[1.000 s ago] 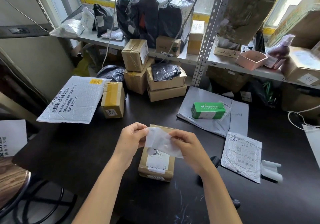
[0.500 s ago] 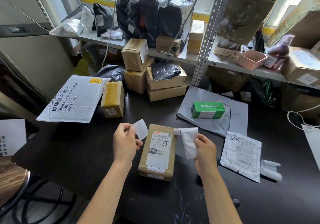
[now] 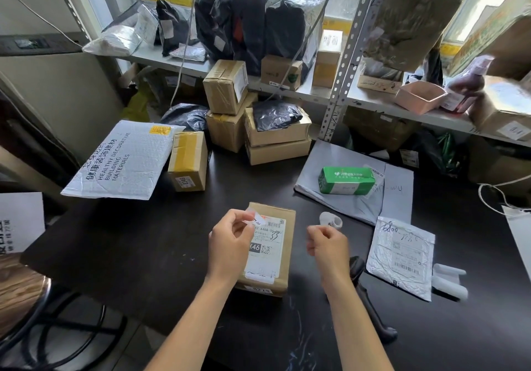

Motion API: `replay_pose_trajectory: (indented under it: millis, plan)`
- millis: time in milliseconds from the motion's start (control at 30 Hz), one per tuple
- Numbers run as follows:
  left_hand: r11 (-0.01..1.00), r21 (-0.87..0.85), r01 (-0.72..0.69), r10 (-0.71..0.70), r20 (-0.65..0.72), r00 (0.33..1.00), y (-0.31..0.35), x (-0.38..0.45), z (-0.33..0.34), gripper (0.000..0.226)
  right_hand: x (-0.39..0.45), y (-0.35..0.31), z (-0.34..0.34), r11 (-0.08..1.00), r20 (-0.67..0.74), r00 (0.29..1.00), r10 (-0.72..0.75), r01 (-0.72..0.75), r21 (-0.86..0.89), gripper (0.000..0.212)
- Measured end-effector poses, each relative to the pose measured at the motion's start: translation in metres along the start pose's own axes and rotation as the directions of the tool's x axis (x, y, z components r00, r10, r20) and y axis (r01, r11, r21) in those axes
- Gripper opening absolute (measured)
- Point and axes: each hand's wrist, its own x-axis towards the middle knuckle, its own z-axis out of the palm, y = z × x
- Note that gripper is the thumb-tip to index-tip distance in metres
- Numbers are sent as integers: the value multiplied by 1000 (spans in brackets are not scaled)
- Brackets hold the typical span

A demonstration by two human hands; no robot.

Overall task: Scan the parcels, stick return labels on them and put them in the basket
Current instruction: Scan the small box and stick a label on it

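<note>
Head view: scanner (image 3: 370,301) behind right forearm.

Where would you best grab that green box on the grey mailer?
Probably from above, pinching its two long sides near the middle. The green box lies flat on the grey mailer with open space all round, so nothing blocks fingers front or back.
</note>
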Motion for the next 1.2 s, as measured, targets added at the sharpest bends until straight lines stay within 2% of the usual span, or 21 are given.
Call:
replay_pose_trajectory:
  millis: [100,167,267,333,433,533,667,733,767,833,900,1033,1200]
  plan:
    - [995,19,-101,100,45,994,0,-9,6,22,-16,-17,9,988,320,938,131,-150,36,43]
    - [981,56,-185,181,77,981,-1,-14,9,26,-23,-21,16,987,394,910,130,-156,35,46]
    - [957,59,-284,276,115,954,-4,-20,8,29,-27,-20,26,993,371,928,28,-67,94,26]
    - [960,15,-281,276,130,952,-5,-24,4,29,-28,-19,27,994,369,929,-29,-10,105,18]
    - [971,-106,-213,226,125,966,-7,-29,-5,37,-31,-19,26,995,390,915,-104,93,47,16]
    - [976,-205,-73,92,87,992,-4,-31,-8,46,-37,-14,29,972,417,897,-148,210,-106,16]
    - [993,9,118,-118,60,991,-4,-25,-12,61,-45,-4,31,925,408,895,-179,295,-240,17]
    - [974,-48,222,-215,116,970,-8,-20,-17,60,-46,-2,29,909,411,893,-183,313,-275,18]
    - [965,-82,251,-236,156,959,-10,-19,-19,52,-46,-1,26,899,425,888,-175,320,-298,19]
    - [971,-39,237,-226,186,956,-13,-20,-23,29,-45,1,23,865,455,878,-151,340,-368,20]
    - [976,22,218,-219,166,962,-16,-22,-22,19,-45,4,21,830,445,886,-127,341,-442,21]
    - [964,191,185,-210,123,970,-23,-29,-15,22,-42,13,20,782,387,920,-60,285,-554,20]
    - [913,379,152,-189,60,980,-26,-35,-8,21,-37,25,25,736,320,946,-44,247,-630,20]
